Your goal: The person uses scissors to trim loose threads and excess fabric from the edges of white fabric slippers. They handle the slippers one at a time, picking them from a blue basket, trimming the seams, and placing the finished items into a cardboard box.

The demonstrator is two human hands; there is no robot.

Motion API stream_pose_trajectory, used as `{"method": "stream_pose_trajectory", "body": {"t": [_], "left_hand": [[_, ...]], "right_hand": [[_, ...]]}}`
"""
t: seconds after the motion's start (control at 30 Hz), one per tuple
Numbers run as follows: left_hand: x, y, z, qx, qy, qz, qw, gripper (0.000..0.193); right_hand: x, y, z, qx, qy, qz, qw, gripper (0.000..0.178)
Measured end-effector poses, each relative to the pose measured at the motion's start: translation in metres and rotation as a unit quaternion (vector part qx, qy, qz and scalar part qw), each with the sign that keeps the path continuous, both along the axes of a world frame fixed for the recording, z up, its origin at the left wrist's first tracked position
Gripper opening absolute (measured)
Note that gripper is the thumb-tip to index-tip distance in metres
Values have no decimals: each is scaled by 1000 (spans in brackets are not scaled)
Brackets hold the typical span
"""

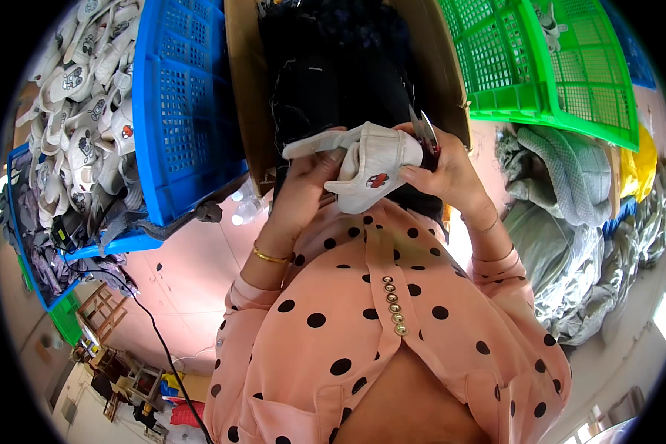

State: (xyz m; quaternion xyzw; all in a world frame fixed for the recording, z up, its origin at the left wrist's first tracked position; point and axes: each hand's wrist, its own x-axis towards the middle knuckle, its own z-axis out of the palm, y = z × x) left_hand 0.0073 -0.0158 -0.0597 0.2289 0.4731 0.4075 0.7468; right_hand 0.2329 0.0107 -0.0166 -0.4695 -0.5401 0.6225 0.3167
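Over my lap I hold a white shoe upper [366,166] with a small red patch on its side and a strap-like end reaching left. My left hand [309,181] is closed on that left part, thumb on top. My right hand [451,174] grips the upper's right edge between thumb and fingers. Tucked in the same hand is a small pair of scissors [426,135], blades pointing up and away from the upper; its handles are partly hidden by my fingers.
A blue crate [189,111] stands on my left, with heaped white shoe uppers [78,118] beyond its near wall. An open cardboard box [248,81] lies ahead, around my dark-clothed legs. At right are a green crate [496,63], grey fabric [570,174] and clear plastic wrap [559,251].
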Motion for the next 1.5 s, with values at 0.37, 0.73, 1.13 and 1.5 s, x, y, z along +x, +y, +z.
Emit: {"method": "stream_pose_trajectory", "body": {"t": [0.37,0.73,1.13,1.5], "left_hand": [[-14,-2,71,409,86,-115,901,11],[8,-21,107,511,-62,-72,854,10],[-12,6,42,366,442,-192,796,15],[-4,6,25,219,310,-160,911,9]], "right_hand": [[-18,-26,-3,23,-231,-10,973,61],[-26,-36,-28,35,-270,-50,961,71],[-45,-53,-37,247,-343,-36,906,70],[-47,-49,-39,246,-351,-49,902,68]]}}
